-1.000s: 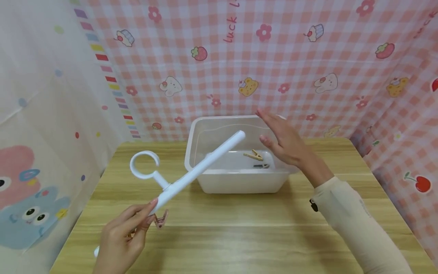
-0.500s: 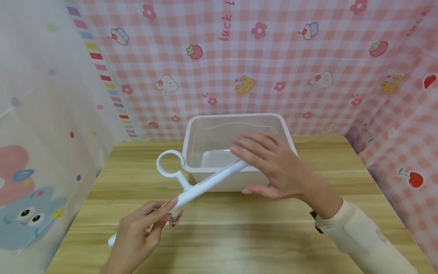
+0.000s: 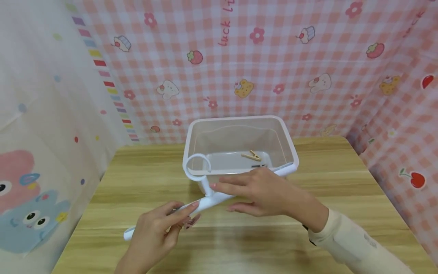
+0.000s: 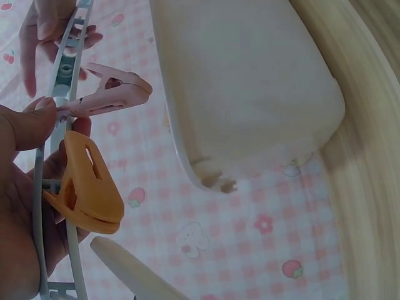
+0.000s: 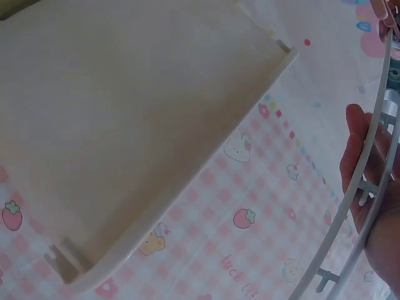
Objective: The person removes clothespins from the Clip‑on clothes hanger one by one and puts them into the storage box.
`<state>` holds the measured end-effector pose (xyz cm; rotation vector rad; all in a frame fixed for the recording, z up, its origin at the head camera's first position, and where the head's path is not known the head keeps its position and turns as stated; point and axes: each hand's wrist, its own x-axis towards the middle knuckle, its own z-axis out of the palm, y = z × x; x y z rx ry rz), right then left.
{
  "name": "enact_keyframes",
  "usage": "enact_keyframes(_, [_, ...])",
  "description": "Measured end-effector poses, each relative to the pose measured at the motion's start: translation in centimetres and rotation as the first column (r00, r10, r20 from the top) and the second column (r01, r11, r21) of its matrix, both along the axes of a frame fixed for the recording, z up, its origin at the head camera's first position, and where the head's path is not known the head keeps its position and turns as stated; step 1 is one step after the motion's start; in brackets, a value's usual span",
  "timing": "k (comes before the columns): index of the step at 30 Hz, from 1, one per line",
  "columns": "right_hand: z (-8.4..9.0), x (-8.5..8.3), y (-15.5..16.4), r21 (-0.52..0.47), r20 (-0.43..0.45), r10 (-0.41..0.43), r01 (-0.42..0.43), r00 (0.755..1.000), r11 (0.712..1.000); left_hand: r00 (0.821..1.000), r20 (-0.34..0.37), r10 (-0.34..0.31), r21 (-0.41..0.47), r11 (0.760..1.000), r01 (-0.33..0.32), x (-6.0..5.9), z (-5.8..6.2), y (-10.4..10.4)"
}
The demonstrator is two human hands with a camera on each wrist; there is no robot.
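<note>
left hand pinches the white hanger; right hand grips its middle.

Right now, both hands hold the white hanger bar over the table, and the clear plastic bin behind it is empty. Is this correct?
Not quite. The bin is not empty: the head view shows two clothespins lying on its bottom. The rest stands: the left hand and right hand hold the white hanger bar over the table.

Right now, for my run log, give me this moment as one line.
left hand: grips hanger bar | right hand: holds bar middle | pink clip, orange clip: on bar | bin: two clips inside
</note>
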<state>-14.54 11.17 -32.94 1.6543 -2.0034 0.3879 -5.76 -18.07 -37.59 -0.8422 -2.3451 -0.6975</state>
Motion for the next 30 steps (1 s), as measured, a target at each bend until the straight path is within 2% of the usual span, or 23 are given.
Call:
enact_keyframes(9, [-0.7, 0.3, 0.6, 0.004, -0.001, -0.039, 0.039, 0.999, 0.999, 0.998, -0.059, -0.019, -0.029, 0.999, 0.018, -0.2, 0.2, 0.6])
enact_keyframes(15, [-0.9, 0.4, 1.1, -0.002, 0.064, -0.040, 0.041, 0.997, 0.999, 0.993, -0.112, -0.031, -0.044, 0.999, 0.026, -0.4, 0.1, 1.1])
enact_keyframes(18, [-1.0, 0.5, 1.5, 0.023, 0.138, -0.049, 0.047, 0.989, 0.999, 0.990, -0.133, -0.042, -0.046, 0.998, 0.036, -0.6, -0.1, 1.3])
enact_keyframes(22, [-0.9, 0.6, 2.0, 0.070, 0.256, -0.070, 0.054, 0.964, 0.996, 0.988, -0.139, -0.063, -0.046, 0.997, 0.057, -0.7, -0.5, 1.6])
enact_keyframes(24, [-0.9, 0.7, 2.1, 0.087, 0.288, -0.081, 0.058, 0.954, 0.995, 0.989, -0.132, -0.071, -0.046, 0.997, 0.065, -0.8, -0.5, 1.8])
enact_keyframes(27, [-0.9, 0.8, 2.4, 0.088, 0.291, -0.087, 0.064, 0.953, 0.994, 0.989, -0.121, -0.081, -0.048, 0.996, 0.076, -0.8, -0.6, 2.0])
enact_keyframes(30, [-1.1, 0.9, 2.6, 0.061, 0.250, -0.079, 0.066, 0.965, 0.996, 0.992, -0.101, -0.079, -0.059, 0.996, 0.073, -0.7, -0.5, 2.1])
